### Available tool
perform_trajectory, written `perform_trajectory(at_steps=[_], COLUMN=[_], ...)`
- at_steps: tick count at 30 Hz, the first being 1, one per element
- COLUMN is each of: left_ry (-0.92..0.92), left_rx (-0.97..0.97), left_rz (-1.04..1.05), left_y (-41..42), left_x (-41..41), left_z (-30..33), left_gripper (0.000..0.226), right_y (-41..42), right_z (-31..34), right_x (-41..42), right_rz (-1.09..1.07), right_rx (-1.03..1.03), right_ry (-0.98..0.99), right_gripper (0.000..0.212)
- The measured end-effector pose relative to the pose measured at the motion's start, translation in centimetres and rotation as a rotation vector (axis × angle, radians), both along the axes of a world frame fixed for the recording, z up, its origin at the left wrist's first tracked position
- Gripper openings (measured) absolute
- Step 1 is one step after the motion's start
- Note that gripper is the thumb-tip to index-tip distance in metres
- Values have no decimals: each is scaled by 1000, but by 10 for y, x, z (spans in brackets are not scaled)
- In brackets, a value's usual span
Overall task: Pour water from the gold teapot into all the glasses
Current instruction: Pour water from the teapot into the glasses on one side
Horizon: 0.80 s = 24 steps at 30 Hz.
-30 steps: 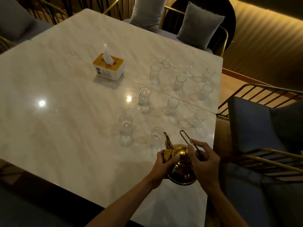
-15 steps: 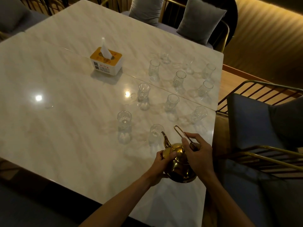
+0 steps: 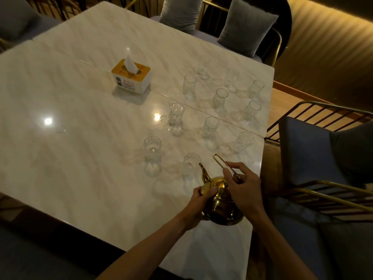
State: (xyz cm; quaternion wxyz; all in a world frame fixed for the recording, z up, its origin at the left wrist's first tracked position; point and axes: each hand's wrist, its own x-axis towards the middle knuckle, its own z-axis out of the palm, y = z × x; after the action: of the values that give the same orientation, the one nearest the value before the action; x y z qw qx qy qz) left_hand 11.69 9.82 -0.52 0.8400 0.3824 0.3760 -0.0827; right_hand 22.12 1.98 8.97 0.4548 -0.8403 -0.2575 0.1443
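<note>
Dim, amber-lit seating area; two pale marble tables butted together along a seam, wire-frame chairs with blue-grey cushions at 3 o'clock, grey pillows at 12 o'clock. Item: gold teapot, round-bodied, near the table edge at 5 o'clock, curved spout pointing toward 11 o'clock, thin wire handle raised and tilted toward 11 o'clock. Left hand: fingers curled round the pot's left side, thumb lying on its shoulder. Right hand: thumb and forefinger pinching the wire handle low down, other fingers loosely bent above the lid. Item: nearest glass, clear, upright, just beyond the spout tip; whether spout and rim touch cannot be told. Item: second glass at 10 o'clock of the pot, upright, apart from the first. Item: further clear glasses, nine counted, upright, in loose rows running toward 12 o'clock across the seam; contents not discernible in this light. Item: tissue box, white with yellow top, one tissue standing out, at 11 o'clock, well apart from the glasses.
</note>
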Motion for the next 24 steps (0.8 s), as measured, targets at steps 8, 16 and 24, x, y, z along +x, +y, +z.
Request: perform_trajectory(at_steps=[8,16,24], left_ry=[3,1,-5], left_rx=[-22,-36,-62], left_rz=[-9,-16,-16], left_y=[-4,-8,-12], left_x=[0,0,2], left_z=[0,-1,0], left_gripper=[73,79,95], right_y=[-1,-3,-5], right_z=[6,13,20], right_x=[-1,-1,1], right_rz=[2,14,27], right_rx=[-21,-19,-12], right_ry=[-5,-19,-21], right_gripper=[25,23,22])
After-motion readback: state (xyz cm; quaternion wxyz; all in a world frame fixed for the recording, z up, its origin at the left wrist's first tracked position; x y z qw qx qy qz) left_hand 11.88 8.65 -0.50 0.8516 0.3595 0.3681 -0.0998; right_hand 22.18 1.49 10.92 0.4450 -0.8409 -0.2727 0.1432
